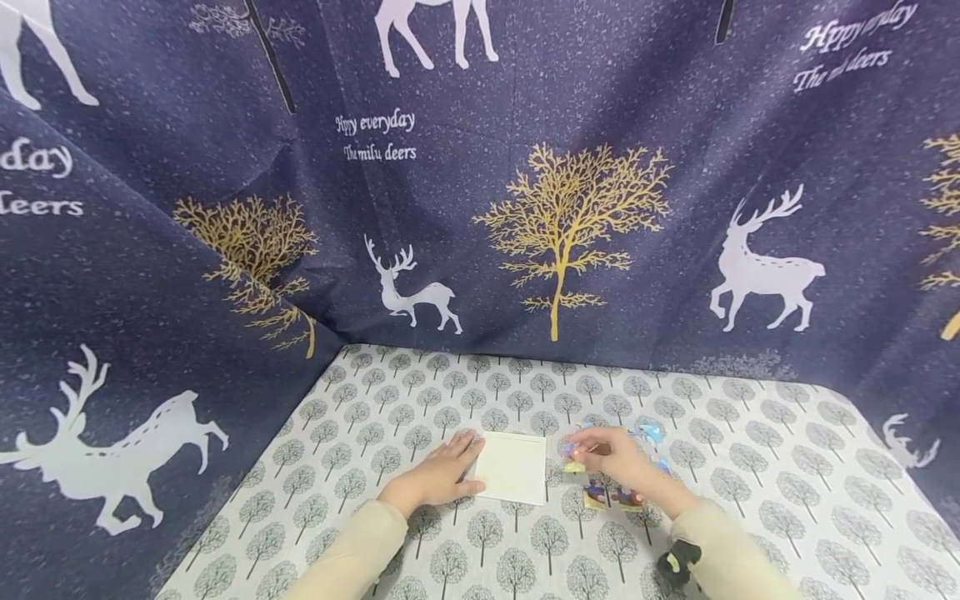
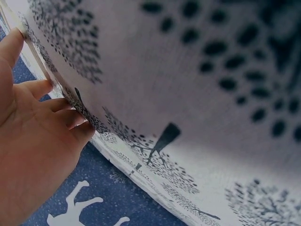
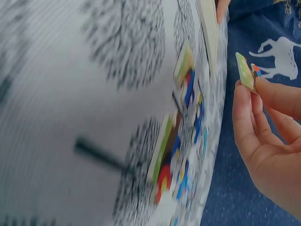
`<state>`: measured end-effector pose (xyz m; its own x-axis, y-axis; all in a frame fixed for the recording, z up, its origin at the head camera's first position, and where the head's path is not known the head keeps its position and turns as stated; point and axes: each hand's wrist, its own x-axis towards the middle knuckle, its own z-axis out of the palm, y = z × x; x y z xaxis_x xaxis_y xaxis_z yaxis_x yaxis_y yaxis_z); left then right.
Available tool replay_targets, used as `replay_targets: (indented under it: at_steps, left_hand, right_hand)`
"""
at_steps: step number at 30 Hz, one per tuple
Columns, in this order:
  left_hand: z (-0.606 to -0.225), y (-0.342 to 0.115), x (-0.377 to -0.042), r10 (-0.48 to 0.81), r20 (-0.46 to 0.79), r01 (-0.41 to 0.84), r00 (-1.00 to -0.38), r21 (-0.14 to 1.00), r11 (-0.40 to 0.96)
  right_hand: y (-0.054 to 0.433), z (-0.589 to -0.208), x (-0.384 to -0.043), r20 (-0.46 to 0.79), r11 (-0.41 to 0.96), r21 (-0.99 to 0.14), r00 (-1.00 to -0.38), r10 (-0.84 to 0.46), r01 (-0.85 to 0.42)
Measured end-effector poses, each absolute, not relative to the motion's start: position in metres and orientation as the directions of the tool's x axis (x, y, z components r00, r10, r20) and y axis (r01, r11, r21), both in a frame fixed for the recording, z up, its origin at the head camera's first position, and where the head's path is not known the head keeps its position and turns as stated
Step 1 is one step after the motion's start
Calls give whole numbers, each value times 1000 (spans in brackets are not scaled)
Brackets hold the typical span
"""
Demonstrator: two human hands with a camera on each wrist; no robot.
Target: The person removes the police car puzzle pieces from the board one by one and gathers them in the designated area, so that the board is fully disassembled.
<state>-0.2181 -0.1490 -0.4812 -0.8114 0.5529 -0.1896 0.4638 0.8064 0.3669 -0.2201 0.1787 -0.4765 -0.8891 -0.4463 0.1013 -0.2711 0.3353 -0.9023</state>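
A shallow white puzzle tray [image 1: 513,471] with a raised rim lies flat on the tabletop. My left hand [image 1: 442,471] rests along its left edge, fingers extended at the upper corner and thumb near the lower one. In the left wrist view, the same hand [image 2: 42,141] has its fingertips at the tray's side. My right hand [image 1: 618,457] pinches a colourful jigsaw piece [image 3: 245,73] between thumb and fingers, raised above the table just right of the tray. Other jigsaw pieces [image 1: 596,498] lie below and behind the right hand, partly hidden by it.
A white cloth [image 1: 337,483] printed with grey trees covers the table. Several more jigsaw pieces [image 3: 164,155] are spread on it at the right. A dark blue curtain [image 1: 465,208] with deer and trees hangs behind and along the left side.
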Motion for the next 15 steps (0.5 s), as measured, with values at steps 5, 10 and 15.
replay_targets:
  at_steps: [5, 10, 15]
  left_hand:
    - [-482, -150, -218, 556, -184, 474, -811, 352, 807]
    - [-481, -149, -218, 560, -180, 476, -808, 358, 803]
    - [-481, -150, -218, 566, -179, 482, -805, 357, 800]
  right_hand:
    - [195, -472, -218, 76, 363, -900, -907, -414, -241]
    - [214, -472, -216, 91, 359, -900, -911, -403, -249]
    - [231, -474, -213, 105, 368, -896, -923, -370, -250]
